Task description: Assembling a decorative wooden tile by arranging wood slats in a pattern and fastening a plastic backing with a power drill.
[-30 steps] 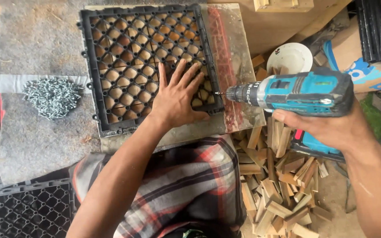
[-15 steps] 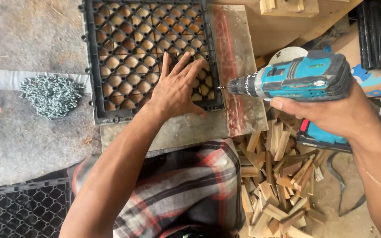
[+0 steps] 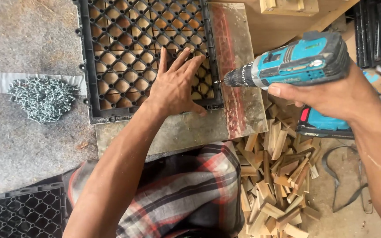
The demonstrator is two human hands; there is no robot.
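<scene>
Left hand: the left hand (image 3: pixel 175 88) lies flat, palm down and fingers spread, on the near right part of the black lattice tile (image 3: pixel 144 53); its grip closes on nothing and only presses.
Right hand: the right hand (image 3: pixel 327 94) is wrapped around the handle of the teal cordless drill (image 3: pixel 294 64), its grip fully closed on the tool.
Tile: the black lattice tile sits at the far middle of the surface (image 3: pixel 31 145), on a worn metal plate (image 3: pixel 239 105), with wooden slats showing through its openings.
Drill axis: the long axis of the drill runs nearly level, right to left; the bit tip (image 3: pixel 218 82) points at the right edge of the tile, just beside the left fingertips.
Key relation: the tile lies to the left of the drill-holding hand; the left hand is already on it, the right hand stands off beyond the plate's right edge.
Contact: whether the bit touches the tile rim cannot be told for certain; it appears to sit at the rim.
Screws: a heap of silver screws (image 3: pixel 44 98) lies near the left edge of the surface.
Offcuts: wood offcuts (image 3: pixel 276 176) are piled on the floor below the right edge.
Second tile: another black lattice tile (image 3: pixel 20 211) shows at the near left corner.
</scene>
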